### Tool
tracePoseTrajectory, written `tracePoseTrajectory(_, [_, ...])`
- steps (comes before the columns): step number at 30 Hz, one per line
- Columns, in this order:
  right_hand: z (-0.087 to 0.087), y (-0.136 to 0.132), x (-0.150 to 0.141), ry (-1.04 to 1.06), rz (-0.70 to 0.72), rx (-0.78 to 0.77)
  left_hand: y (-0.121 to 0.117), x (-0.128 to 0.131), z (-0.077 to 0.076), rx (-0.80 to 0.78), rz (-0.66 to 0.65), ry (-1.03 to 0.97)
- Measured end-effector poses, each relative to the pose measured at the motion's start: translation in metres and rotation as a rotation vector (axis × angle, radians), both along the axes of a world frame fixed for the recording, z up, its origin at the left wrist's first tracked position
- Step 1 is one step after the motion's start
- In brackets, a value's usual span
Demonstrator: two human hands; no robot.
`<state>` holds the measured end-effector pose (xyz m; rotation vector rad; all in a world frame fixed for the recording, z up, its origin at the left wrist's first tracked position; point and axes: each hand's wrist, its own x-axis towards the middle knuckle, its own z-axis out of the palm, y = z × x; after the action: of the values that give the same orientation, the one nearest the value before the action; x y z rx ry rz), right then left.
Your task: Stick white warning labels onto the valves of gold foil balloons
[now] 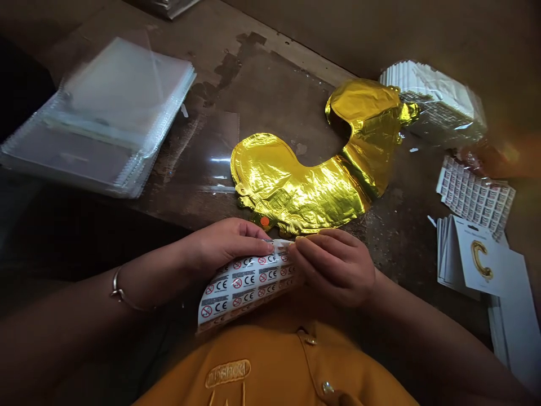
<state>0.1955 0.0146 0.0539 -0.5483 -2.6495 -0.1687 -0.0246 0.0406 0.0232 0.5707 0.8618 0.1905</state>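
Note:
A sheet of small CE warning stickers [243,285] lies against my chest, just below the table's near edge. My left hand [224,242] is closed on its top edge, thumb and fingers pinching. My right hand [333,265] is closed too, its fingertips pinched at the sheet's upper right corner; what they hold is too small to name. Directly beyond both hands a flat gold foil balloon [313,175], curved like a letter, lies on the brown table [270,90]. An orange dot marks the balloon's near edge.
A stack of clear plastic sleeves [105,118] lies at the far left. At the right are a wrapped bundle of white cards [439,101], another sticker sheet [475,197] and white header cards printed with a gold letter [482,262]. One loose clear sleeve lies mid-table [207,158].

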Motion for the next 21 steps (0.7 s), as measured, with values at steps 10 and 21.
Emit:
tracePoseTrajectory(10, [-0.002, 0.016, -0.006, 0.497, -0.821, -0.526, 0.005, -0.025, 0.012, 1.685, -0.282, 0.487])
tracePoseTrajectory(21, [-0.031, 0.034, -0.028, 0.371, -0.832, -0.753, 0.011, -0.027, -0.012, 1.886, -0.514, 0.427])
